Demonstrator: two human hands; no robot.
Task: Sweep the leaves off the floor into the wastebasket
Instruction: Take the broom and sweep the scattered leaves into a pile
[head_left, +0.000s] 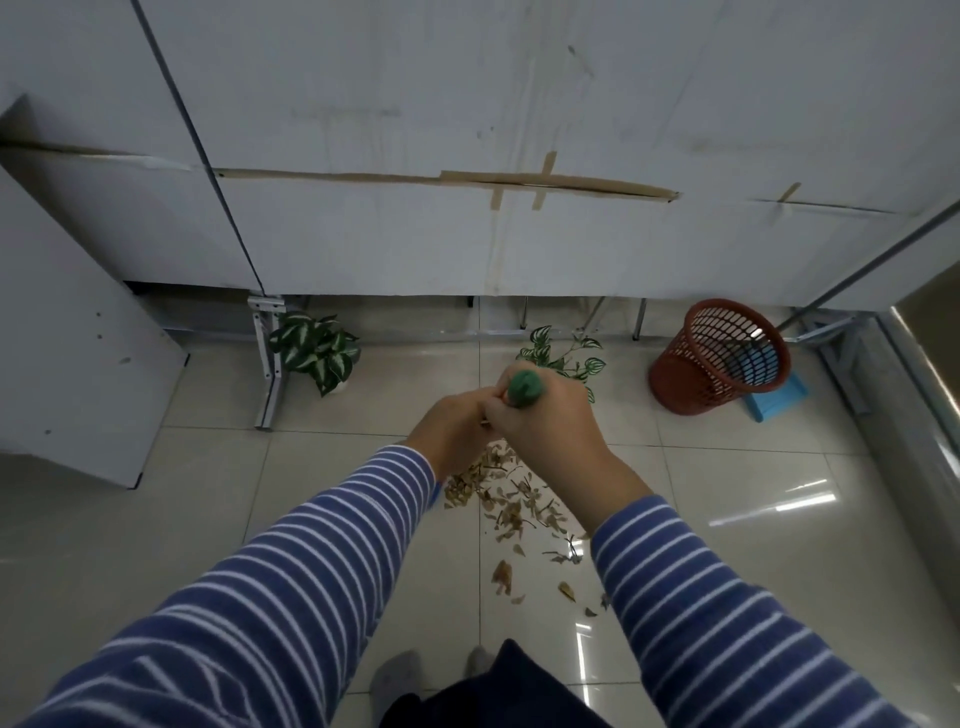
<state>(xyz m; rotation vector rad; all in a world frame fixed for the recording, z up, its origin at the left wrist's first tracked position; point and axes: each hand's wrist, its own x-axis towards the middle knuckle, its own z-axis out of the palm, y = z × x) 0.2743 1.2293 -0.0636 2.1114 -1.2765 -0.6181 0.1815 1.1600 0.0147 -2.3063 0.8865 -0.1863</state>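
Observation:
Dry brown leaves (511, 506) lie scattered on the tiled floor right below my hands. My right hand (548, 423) grips the green-capped top of a broom handle (524, 387). Just to its left, my left hand (454, 428) is closed around the same handle lower down. The broom's shaft and head are hidden under my hands. A red mesh wastebasket (719, 358) stands upright on the floor at the far right, apart from the leaf pile.
A blue dustpan (779, 397) lies behind the wastebasket. Two green leafy plants (314, 348) (566, 356) sit by the white wall panels. A metal bracket (270, 364) stands at the left. A white cabinet (67, 353) is at the far left. My feet (415, 675) are at the bottom.

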